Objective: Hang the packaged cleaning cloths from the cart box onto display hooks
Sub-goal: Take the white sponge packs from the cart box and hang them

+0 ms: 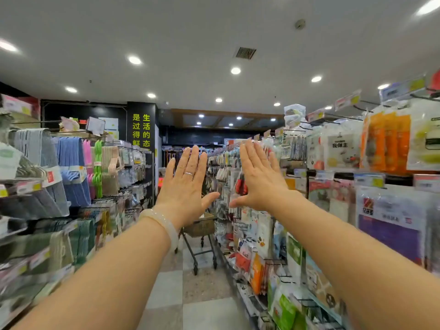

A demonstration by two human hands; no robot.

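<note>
Both my arms stretch forward down a shop aisle. My left hand (187, 182) is raised with straight fingers, its back toward me, a ring on one finger and a pale bracelet on the wrist. My right hand (258, 178) is raised the same way beside it, thumbs pointing at each other. Neither hand holds anything. A shopping cart (202, 236) with a brown cardboard box (201, 225) in it stands farther down the aisle, partly hidden behind my left wrist. Packaged goods hang on display hooks (342, 148) along the right.
The left shelving (59, 177) holds hangers and folded cloths in blue, pink and green. The right racks (273, 258) carry many hanging packets down to the floor. A tiled floor (190, 306) runs between them. A black pillar with yellow lettering (141, 129) stands at the aisle's far left.
</note>
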